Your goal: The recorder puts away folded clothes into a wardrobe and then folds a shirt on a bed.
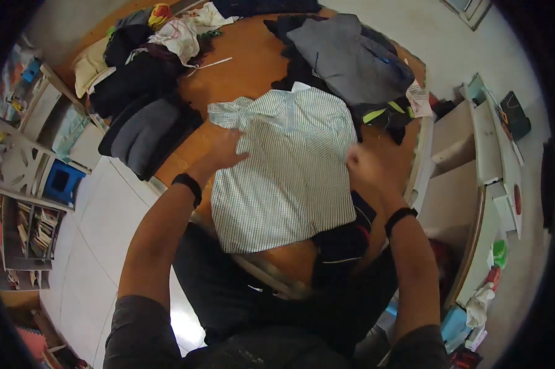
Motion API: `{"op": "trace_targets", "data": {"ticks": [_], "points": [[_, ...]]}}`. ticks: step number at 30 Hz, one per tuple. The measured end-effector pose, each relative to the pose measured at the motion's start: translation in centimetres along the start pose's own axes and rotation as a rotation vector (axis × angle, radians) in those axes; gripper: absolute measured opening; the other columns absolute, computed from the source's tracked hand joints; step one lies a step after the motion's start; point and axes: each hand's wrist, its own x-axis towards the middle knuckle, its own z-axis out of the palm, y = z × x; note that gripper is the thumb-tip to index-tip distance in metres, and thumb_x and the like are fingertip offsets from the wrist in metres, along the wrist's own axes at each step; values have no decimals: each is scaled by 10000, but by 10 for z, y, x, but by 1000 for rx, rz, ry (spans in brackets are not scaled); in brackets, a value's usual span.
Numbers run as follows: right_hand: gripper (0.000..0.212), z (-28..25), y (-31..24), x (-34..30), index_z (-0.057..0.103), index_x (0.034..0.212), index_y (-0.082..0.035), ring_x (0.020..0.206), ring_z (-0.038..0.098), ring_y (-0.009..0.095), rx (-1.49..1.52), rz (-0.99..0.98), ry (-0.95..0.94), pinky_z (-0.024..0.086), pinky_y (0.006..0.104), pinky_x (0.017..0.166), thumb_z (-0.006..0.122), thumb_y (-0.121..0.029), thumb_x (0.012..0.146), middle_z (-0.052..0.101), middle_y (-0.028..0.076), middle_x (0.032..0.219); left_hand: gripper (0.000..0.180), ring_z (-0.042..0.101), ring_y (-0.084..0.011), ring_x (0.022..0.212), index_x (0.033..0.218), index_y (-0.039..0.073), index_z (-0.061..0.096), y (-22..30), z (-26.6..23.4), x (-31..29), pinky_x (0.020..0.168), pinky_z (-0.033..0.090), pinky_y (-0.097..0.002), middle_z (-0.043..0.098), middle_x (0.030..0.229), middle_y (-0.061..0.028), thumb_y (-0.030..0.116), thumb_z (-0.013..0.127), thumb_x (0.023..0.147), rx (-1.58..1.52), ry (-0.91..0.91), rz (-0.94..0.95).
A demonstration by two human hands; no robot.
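Shirt [283,175], one, under spread left hand [228,151]; right hand [362,165] curled, hold unclear.

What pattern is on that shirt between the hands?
The shirt is whitish with fine dark checks, best seen in the head view.

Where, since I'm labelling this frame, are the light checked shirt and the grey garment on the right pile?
Light checked shirt [287,172], head view: middle of its spread body.
Grey garment [351,60], head view: middle of its rumpled upper surface.
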Motion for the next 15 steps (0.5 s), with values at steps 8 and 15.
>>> {"op": "trace_targets", "data": {"ticks": [8,15], "points": [[620,-10,2,-125,786,1148,-18,833,752,296,-158,424,-612,588,481,772,814,-617,989,791,161,1028,1038,608,-497,1450,1532,-36,573,88,52,-72,1193,541,-568,562,1603,-346,537,1003,781,279,-494,-221],[583,51,35,-144,761,1258,10,1070,748,318,222,129,-311,564,441,999,873,-485,971,791,180,1117,1003,748,-461,1271,1531,-64,529,59,67,-143,1104,605,-532,735,1395,-327,497,972,827,222,-411,-290]]}}
